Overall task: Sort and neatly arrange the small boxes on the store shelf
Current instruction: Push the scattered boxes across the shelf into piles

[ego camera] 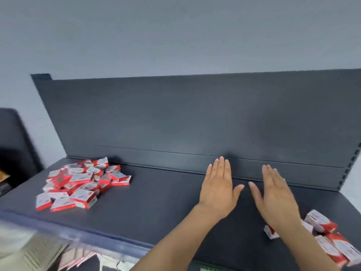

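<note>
Dark grey metal shelf [156, 202] with an upright back panel [175, 118] stands before a pale grey wall [175, 32]. Left hand [217, 189] and right hand [274, 196] hover flat, fingers straight, mid-shelf. Red-and-white small boxes [82, 183] lie heaped at the back-left corner; more boxes [330, 237] sit at the front-right edge.

Shop, I reckon, retail aisle: I'm facing a dark metal display shelf [156, 204] w/ a tall back panel [175, 118], a slotted upright [352, 163] at its right edge & what looks like a clear label strip [58, 228] along the front lip. Stock = many identical red-and-white small boxes [82, 182] heaped left, second heap [332, 243] far right
</note>
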